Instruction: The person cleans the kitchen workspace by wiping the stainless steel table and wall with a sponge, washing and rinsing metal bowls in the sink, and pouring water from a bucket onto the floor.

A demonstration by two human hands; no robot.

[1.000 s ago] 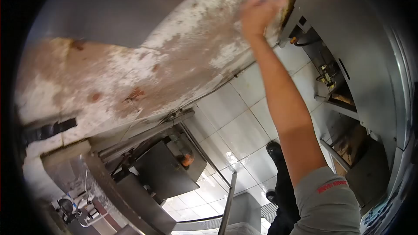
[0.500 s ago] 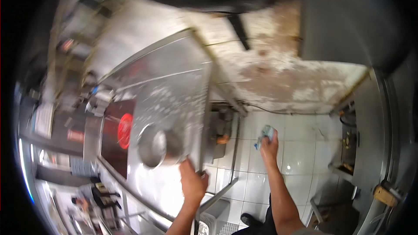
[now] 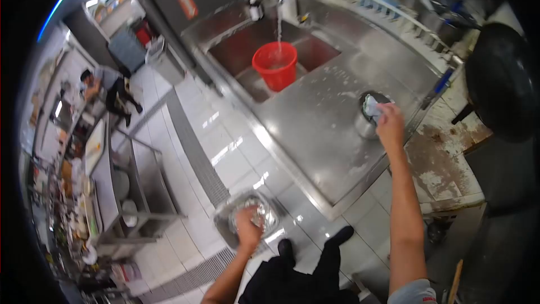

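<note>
My right hand is closed around a crumpled pale blue-green cloth, at the mouth of a round metal pot. The pot stands on the wet steel counter, near its right end. My left hand hangs low, away from the counter, over a grey plastic bin that appears lined. Its fingers look loosely apart, with nothing seen in them. In the sink, a red bucket sits under water running from a tap.
A soap bottle stands behind the sink. A large black wok hangs at the right. To the left, a floor drain grating crosses the tiles, and a person is by a steel work table.
The view has swung left toward the sink. My right hand has brought the cloth from above the floor to the pot. My left hand has left the counter edge beside the pot.
</note>
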